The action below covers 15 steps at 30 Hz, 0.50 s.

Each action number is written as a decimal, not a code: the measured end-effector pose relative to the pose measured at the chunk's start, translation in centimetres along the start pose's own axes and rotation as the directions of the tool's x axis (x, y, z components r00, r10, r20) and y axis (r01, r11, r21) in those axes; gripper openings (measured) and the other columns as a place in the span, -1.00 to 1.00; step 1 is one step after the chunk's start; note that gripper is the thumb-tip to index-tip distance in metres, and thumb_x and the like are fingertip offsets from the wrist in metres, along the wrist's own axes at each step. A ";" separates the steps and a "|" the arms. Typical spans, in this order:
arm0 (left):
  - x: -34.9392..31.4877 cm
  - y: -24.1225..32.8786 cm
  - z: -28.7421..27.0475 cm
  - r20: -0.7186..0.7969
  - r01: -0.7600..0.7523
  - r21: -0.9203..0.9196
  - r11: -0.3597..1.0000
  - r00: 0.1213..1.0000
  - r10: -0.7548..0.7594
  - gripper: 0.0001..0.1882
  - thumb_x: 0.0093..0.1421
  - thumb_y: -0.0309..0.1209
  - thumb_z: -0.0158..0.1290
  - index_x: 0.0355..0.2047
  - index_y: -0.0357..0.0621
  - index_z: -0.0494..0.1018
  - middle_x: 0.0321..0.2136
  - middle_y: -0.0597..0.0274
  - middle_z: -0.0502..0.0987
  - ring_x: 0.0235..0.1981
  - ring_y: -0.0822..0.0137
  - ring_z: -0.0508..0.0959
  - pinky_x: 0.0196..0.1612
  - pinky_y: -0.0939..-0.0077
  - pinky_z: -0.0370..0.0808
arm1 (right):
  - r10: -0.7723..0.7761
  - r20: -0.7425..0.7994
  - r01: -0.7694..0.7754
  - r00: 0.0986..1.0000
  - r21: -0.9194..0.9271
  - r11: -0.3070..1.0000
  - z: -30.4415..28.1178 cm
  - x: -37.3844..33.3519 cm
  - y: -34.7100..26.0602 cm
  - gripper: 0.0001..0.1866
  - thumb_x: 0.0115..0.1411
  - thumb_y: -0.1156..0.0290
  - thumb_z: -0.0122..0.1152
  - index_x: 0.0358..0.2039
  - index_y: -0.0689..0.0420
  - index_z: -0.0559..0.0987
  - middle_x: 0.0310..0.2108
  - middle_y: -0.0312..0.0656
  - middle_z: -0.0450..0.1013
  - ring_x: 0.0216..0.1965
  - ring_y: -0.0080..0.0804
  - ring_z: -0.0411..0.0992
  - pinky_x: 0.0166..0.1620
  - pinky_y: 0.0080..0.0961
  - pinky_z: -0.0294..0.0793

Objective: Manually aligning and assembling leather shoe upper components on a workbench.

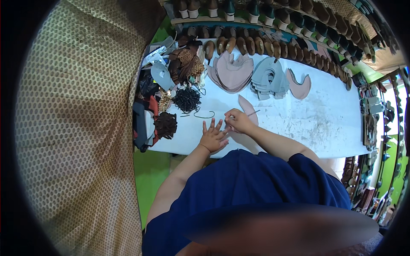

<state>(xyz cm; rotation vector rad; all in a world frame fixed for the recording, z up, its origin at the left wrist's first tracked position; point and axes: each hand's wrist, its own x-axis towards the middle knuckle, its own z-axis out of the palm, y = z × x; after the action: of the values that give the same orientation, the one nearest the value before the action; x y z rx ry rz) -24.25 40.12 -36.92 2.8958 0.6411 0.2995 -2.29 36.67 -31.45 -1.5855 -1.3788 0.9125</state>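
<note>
My left hand (213, 137) lies with its fingers spread over the near edge of the white tabletop. Close beside it, my right hand (240, 122) is closed around a slim pen-like stick (254, 112), whose back end points up to the right. The stick's tip is hidden by my fingers, near my left fingertips. A pale pink curved cutout (245, 105) lies partly under my right hand and wrist. Just beyond my left hand, a short dark beaded strand (206, 117) curves on the table. Farther left sits a heap of black beaded strands (187, 100).
Stacked pink cutouts (232, 72), grey cutouts (270, 79) and a single pink U-shaped cutout (300, 86) lie at the back. Shoe lasts (256, 45) line the far edge and shelves. Mixed scraps (179, 64) crowd the left end. A patterned curtain (85, 119) hangs at left.
</note>
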 end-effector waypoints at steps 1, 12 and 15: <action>0.7 0.5 -1.1 0.042 0.057 0.015 0.998 0.997 -0.057 -0.24 0.17 0.15 0.04 0.38 0.50 0.14 0.48 0.07 -0.23 0.47 -0.14 -0.40 0.31 -0.47 -0.48 | 0.059 0.010 -0.059 0.998 0.039 0.997 0.4 0.1 0.1 -0.79 0.13 0.37 0.25 -0.27 0.22 0.60 -0.20 0.04 0.50 -0.13 -0.01 0.48 -0.04 -0.26 0.47; 2.9 1.3 -4.5 0.263 0.247 -0.079 0.966 0.940 -0.219 -0.30 0.16 0.02 0.06 0.32 0.23 0.26 0.46 -0.07 -0.20 0.46 -0.22 -0.29 0.35 -0.39 -0.40 | 0.178 -0.371 -0.124 0.911 0.165 0.978 -4.3 -0.6 -1.9 -0.90 0.24 0.49 0.16 -0.25 0.22 0.51 -0.18 -0.11 0.51 -0.19 -0.37 0.47 -0.10 -0.43 0.46; 2.9 1.2 -4.5 0.237 0.248 -0.104 0.963 0.947 -0.218 -0.29 0.16 0.01 0.06 0.31 0.17 0.26 0.46 -0.08 -0.19 0.46 -0.20 -0.27 0.36 -0.37 -0.39 | 0.169 -0.500 -0.056 0.849 0.233 0.971 -8.1 -1.2 -1.3 -0.93 0.27 0.50 0.15 -0.27 0.21 0.50 -0.16 -0.16 0.51 -0.18 -0.46 0.43 -0.08 -0.48 0.44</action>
<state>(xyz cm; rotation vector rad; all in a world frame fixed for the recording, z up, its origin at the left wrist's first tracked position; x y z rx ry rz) -22.26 40.83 -31.87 2.6401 0.8768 -0.0152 4.43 34.52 -27.06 -1.6055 -0.7884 0.6058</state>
